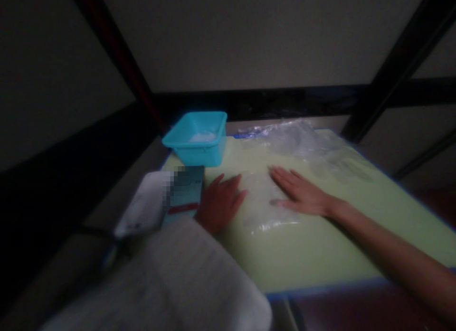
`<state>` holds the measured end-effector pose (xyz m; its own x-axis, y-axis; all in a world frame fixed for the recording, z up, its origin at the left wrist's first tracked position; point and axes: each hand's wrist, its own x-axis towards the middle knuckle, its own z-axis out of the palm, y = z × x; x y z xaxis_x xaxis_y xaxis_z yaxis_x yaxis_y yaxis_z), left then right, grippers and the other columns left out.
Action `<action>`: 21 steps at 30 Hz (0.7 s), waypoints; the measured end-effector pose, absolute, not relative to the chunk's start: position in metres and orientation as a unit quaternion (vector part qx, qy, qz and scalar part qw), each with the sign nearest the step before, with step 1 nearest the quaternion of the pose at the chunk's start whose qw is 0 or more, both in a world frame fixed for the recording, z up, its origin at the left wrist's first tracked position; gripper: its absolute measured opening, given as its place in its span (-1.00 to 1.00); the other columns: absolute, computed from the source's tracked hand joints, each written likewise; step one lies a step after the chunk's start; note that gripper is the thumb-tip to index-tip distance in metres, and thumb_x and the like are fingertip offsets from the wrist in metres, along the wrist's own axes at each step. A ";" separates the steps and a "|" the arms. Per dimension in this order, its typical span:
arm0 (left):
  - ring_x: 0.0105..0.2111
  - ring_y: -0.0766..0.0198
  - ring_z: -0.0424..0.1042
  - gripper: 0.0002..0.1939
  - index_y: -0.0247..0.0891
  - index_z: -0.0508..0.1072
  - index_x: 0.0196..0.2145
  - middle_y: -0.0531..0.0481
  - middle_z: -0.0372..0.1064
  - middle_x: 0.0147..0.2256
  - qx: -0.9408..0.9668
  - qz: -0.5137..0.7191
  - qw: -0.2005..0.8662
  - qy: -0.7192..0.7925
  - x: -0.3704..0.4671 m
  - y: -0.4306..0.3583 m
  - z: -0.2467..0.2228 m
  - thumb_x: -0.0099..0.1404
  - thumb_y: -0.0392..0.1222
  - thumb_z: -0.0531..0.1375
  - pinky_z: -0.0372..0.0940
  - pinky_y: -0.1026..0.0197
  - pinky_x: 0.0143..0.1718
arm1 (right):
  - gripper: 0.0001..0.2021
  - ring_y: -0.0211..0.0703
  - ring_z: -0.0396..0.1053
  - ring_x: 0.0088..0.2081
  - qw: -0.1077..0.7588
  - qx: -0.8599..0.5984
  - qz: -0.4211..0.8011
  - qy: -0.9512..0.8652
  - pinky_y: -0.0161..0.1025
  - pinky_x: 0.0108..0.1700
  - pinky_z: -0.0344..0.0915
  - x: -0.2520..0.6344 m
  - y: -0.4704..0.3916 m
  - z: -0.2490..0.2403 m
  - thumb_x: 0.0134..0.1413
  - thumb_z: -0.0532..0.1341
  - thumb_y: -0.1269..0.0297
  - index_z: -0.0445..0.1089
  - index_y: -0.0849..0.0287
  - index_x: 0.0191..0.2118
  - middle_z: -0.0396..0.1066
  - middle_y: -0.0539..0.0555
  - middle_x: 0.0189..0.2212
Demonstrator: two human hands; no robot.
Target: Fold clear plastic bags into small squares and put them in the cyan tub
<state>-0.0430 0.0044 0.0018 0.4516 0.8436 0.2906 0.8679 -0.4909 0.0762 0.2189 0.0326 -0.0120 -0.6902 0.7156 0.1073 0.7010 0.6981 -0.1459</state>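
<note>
A clear plastic bag (263, 203) lies flat on the yellow-green tabletop (302, 255). My right hand (297, 191) rests on the bag's right part, palm down with the fingers spread. At the bag's left edge is my left hand (221, 200), its fingers apart and nothing seen in them. Just left of that hand lies a teal book or box (187, 186) with a red strip, partly blurred. Whether the bag holds anything is too dim to tell.
A turquoise basket (199, 155) with something white inside stands at the back left. Crumpled clear plastic (295, 138) spreads over the back right. A whitish object (146, 203) lies at the left edge. Dark beams and a wall rise behind.
</note>
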 end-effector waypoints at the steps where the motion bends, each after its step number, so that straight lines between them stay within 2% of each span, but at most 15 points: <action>1: -0.02 0.15 0.40 -0.59 -0.36 0.25 0.07 -0.19 0.40 0.00 -0.854 -0.159 0.034 -0.495 -0.043 0.004 0.001 0.40 -0.09 -0.12 0.08 -0.01 0.21 | -0.15 0.10 -0.26 0.32 0.082 -0.386 0.047 -0.918 0.16 0.27 -0.18 0.219 0.033 -0.012 0.14 -0.13 -0.27 -0.36 0.20 0.35 -0.30 0.23 0.33; 5: 0.01 0.18 0.37 -0.64 -0.24 0.26 0.06 -0.08 0.39 0.02 -0.857 -0.194 0.006 -0.476 -0.042 0.003 -0.004 0.38 -0.13 -0.10 0.13 0.01 0.18 | -0.15 0.11 -0.24 0.32 0.079 -0.387 0.038 -0.918 0.19 0.26 -0.19 0.223 0.034 -0.014 0.13 -0.13 -0.27 -0.39 0.18 0.35 -0.28 0.24 0.33; 15: -0.04 0.15 0.38 -0.66 -0.29 0.27 0.05 -0.11 0.43 -0.06 -0.846 -0.189 -0.039 -0.497 -0.038 0.004 -0.004 0.36 -0.17 -0.03 0.18 0.01 0.12 | -0.12 0.11 -0.23 0.32 0.046 -0.396 0.037 -0.916 0.19 0.27 -0.22 0.225 0.033 -0.011 0.10 -0.12 -0.30 -0.28 0.25 0.35 -0.25 0.27 0.31; 21: -0.03 0.16 0.39 -0.64 -0.32 0.25 0.07 -0.13 0.42 -0.05 -0.844 -0.188 -0.044 -0.500 -0.039 0.004 -0.005 0.37 -0.16 -0.03 0.16 0.02 0.13 | -0.11 0.11 -0.23 0.32 0.042 -0.394 0.042 -0.917 0.19 0.27 -0.20 0.227 0.033 -0.010 0.09 -0.11 -0.31 -0.31 0.24 0.35 -0.27 0.27 0.32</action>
